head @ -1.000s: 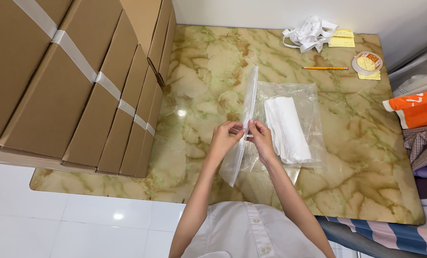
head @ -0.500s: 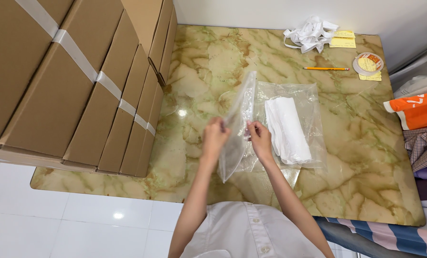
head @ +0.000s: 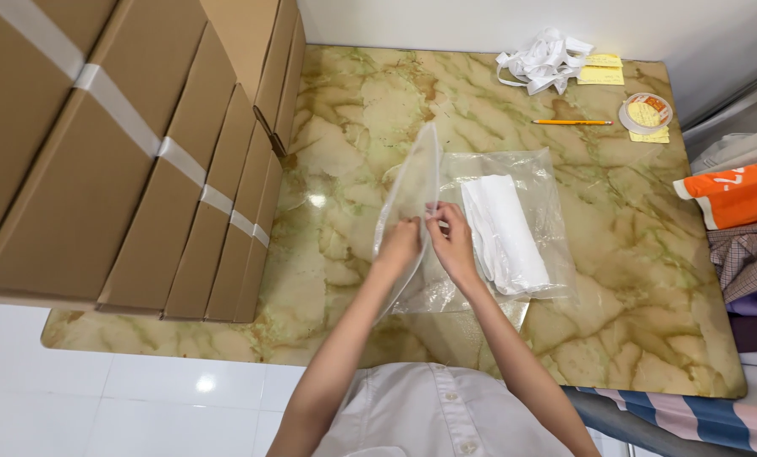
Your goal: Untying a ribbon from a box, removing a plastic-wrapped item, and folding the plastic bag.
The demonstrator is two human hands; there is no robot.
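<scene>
A clear plastic bag (head: 514,173) lies on the marble table (head: 353,118) with folded white cloth (head: 504,233) inside it. The bag's left flap (head: 412,190) stands raised on edge. My left hand (head: 398,245) and my right hand (head: 450,239) meet at that flap's edge, both pinching the thin plastic. The cloth rests just right of my right hand.
Taped cardboard boxes (head: 116,152) fill the left side. At the far edge lie white strips (head: 541,61), yellow notes (head: 603,69), a pencil (head: 571,123) and a tape roll (head: 645,112). Folded clothes, one orange (head: 734,195), are stacked at the right.
My left hand swung out to the left, spreading the flap wide, then came back beside my right hand. The flap now stands narrow again. The cloth has stayed in place.
</scene>
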